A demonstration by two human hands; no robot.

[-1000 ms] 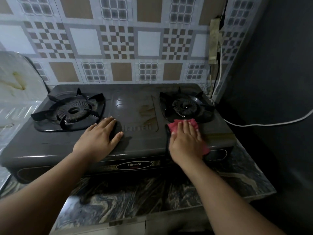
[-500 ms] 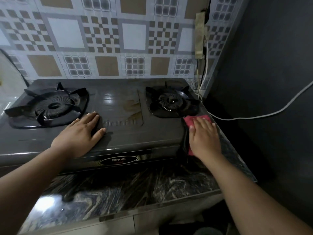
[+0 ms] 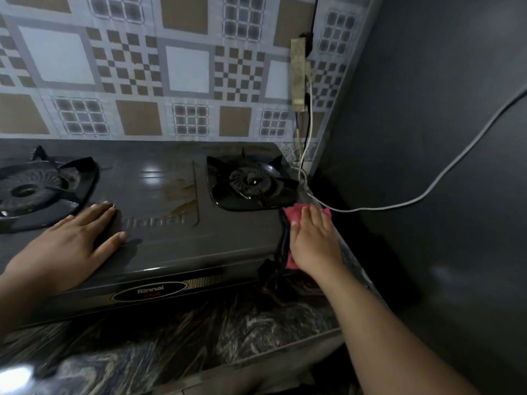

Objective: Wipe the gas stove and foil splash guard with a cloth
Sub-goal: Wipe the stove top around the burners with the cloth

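Note:
A dark two-burner gas stove point(image 3: 159, 240) stands on a marbled counter, with brown stains point(image 3: 179, 192) near its middle. My left hand point(image 3: 71, 243) lies flat with fingers spread on the stove top, between the left burner point(image 3: 31, 192) and the embossed brand name. My right hand point(image 3: 313, 240) presses a red cloth point(image 3: 295, 213) against the stove's right front corner, just in front of the right burner point(image 3: 251, 182). Most of the cloth is hidden under that hand. The foil splash guard is out of view.
A patterned tile wall point(image 3: 185, 69) rises behind the stove. A dark grey wall point(image 3: 442, 138) closes the right side. A power strip point(image 3: 298, 72) hangs in the corner; a white cable point(image 3: 413, 201) runs from it past the stove's right edge. Marbled counter point(image 3: 199, 337) lies in front.
My right hand slid the red cloth rightward, from in front of the right burner to the stove's right front corner. The view turned right, losing the foil guard. My left hand stayed put.

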